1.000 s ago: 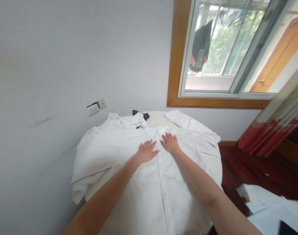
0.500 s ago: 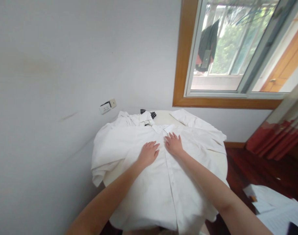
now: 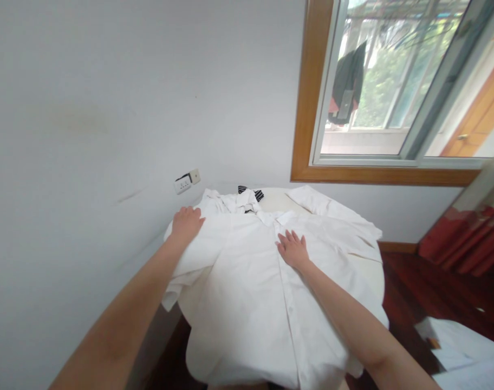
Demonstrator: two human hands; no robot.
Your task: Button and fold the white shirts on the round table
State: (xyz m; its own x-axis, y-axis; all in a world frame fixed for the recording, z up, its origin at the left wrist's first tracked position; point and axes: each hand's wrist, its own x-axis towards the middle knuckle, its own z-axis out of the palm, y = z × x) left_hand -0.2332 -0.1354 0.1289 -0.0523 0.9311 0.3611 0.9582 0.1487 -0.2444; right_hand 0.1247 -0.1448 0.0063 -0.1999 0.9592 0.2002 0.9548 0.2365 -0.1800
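Note:
A white button-up shirt (image 3: 247,281) lies spread front side up over a round cream table (image 3: 274,199), its collar toward the wall and its hem hanging over the near edge. My right hand (image 3: 293,249) rests on the chest beside the button strip, just below the collar, with its fingers spread. On the left sleeve near the shoulder lies my left hand (image 3: 186,225), palm down, its fingertips toward the wall and the thumb out to the side. Another white collared garment (image 3: 218,203) is bunched behind the shirt, with a black-and-white striped piece of fabric (image 3: 259,195) near its collar.
A wall with a power socket (image 3: 183,185) stands right behind and left of the table. To the right are a wood-framed window (image 3: 364,172) and a red-and-cream curtain (image 3: 454,233). White papers (image 3: 466,341) lie at the lower right above the dark red floor (image 3: 409,281).
My left hand has moved from the middle of the shirt's chest out left to the sleeve. The right hand stays by the button strip. The view has shifted slightly.

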